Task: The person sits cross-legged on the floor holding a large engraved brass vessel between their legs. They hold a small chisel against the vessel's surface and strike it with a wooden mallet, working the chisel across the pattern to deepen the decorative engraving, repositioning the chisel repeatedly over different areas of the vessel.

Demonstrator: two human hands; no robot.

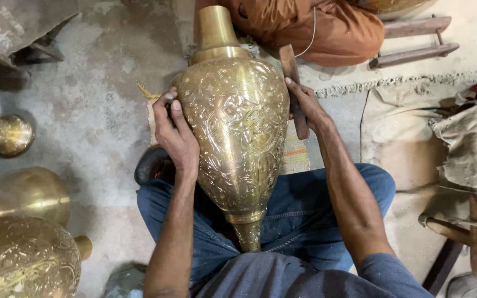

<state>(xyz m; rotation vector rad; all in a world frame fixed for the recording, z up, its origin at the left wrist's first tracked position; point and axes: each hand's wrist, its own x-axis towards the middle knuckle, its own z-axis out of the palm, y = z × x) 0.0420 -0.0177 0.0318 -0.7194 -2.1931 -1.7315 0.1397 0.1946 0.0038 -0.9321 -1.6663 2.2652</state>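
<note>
While I watch through the head camera, the engraved brass vase (237,138) lies across the lap, over the blue jeans (305,215), its narrow foot near the body and its plain neck pointing far. My left hand (175,135) is pressed flat against the vase's left flank, fingers curled together at the shoulder. My right hand (305,102) sits on the right flank, closed around a dark wooden mallet (295,91) that stands nearly upright beside the vase. Far off, another person in an orange garment (316,27) sits by the neck. Left of me stand more brass vessels (23,232) on the concrete floor (100,99).
</note>
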